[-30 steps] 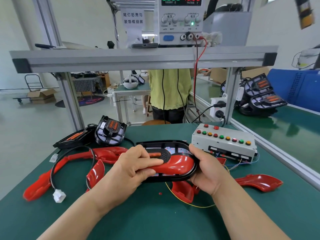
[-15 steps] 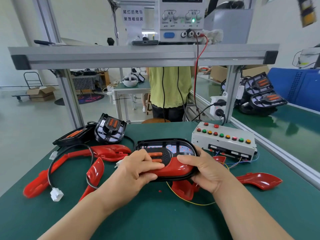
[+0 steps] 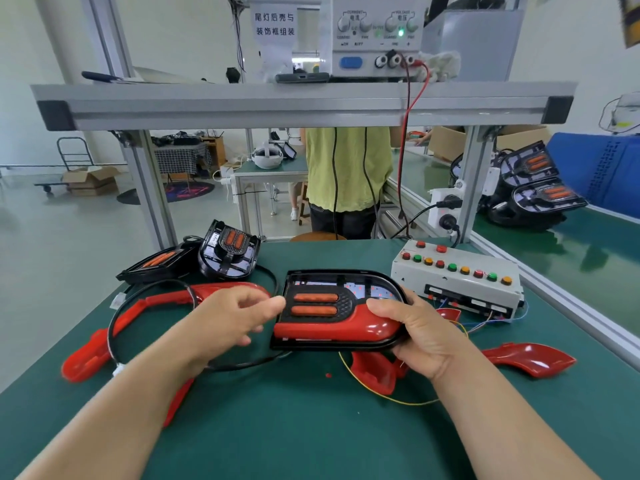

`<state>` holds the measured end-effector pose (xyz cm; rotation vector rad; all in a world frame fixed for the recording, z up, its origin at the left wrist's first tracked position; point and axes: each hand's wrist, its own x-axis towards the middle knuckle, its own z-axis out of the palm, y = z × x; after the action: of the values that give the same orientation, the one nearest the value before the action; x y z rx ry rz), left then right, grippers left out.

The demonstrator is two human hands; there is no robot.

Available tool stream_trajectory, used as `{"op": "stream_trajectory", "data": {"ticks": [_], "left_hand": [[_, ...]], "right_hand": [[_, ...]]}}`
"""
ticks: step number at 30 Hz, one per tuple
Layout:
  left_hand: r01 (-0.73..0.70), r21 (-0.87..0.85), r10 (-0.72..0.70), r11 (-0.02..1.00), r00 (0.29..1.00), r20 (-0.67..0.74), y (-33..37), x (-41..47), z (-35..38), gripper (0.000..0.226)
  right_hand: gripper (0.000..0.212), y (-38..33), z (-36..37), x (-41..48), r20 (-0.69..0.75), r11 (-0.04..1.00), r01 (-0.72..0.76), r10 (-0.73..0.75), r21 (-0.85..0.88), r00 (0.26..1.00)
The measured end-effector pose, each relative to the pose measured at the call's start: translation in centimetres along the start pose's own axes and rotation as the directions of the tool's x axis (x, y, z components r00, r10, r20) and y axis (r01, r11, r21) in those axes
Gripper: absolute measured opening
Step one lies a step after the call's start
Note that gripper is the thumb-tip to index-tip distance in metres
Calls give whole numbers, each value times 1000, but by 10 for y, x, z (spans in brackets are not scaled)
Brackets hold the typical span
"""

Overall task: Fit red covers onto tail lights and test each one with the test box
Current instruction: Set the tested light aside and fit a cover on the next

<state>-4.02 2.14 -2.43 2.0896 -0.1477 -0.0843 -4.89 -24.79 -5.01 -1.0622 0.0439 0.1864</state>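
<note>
Right hand point(image 3: 426, 337) gripped the tail light point(image 3: 346, 301), left hand point(image 3: 228, 317) loose and empty, so the red cover point(image 3: 332, 329) could've ended up half-clipped.

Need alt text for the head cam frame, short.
A person's right hand grips the right end of a black tail light, a red cover seated along its near edge; the blurred left hand sits beside its left end, holding nothing. A grey test box with coloured buttons stands behind to the right on the green bench, with loose red covers around.
</note>
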Motion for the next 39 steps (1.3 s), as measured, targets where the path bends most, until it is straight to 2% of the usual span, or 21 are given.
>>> {"op": "stream_trajectory", "data": {"ticks": [2, 6, 9, 13, 17, 20, 22, 26, 28, 30, 33, 35, 39], "left_hand": [[128, -69, -116, 989, 981, 152, -6, 0, -4, 73], [231, -168, -172, 958, 936, 306, -9, 2, 5, 87], [299, -271, -185, 915, 907, 378, -7, 3, 9, 66], [356, -388, -211, 850, 906, 368, -7, 4, 16, 53], [323, -397, -206, 859, 928, 310, -7, 5, 18, 52], [307, -377, -211, 874, 938, 275, -7, 5, 21, 35], [280, -370, -206, 886, 952, 228, -6, 5, 25, 26], [228, -361, -173, 904, 968, 180, -3, 2, 26, 30], [170, -282, -131, 944, 980, 151, -2, 0, 24, 22], [9, -70, -10, 997, 1000, -10, -3, 1, 20, 15], [-160, 169, 188, 972, 969, -160, -6, 0, 20, 38], [-247, 216, 288, 945, 940, -183, -6, -3, 23, 43], [-396, 241, 432, 886, 894, -119, -1, -8, 37, 32]], "right_hand": [[67, 0, 0, 0, 4, 1000, -2, 2, 13, 1000], [63, 2, 1, 1, 39, 1000, 3, -4, 28, 999], [63, 4, 3, 2, 41, 999, 14, -16, 43, 999], [66, 6, 4, 4, 32, 999, 36, -37, 34, 999], [65, 8, 4, 5, 39, 998, 43, -44, 37, 998], [65, 8, 5, 6, 37, 998, 53, -54, 37, 998], [65, 8, 4, 6, 33, 997, 58, -60, 57, 998], [62, 9, 3, 5, 39, 995, 57, -61, 86, 997], [60, 7, 3, 5, 47, 995, 53, -58, 88, 997], [55, 6, 4, 4, 37, 993, 37, -42, 109, 998], [48, 7, 6, 5, -11, 991, 15, -13, 135, 1000], [42, 7, 6, 5, -37, 990, 4, 1, 143, 999], [44, 8, 7, 6, -72, 984, -19, 33, 178, 997]]}}
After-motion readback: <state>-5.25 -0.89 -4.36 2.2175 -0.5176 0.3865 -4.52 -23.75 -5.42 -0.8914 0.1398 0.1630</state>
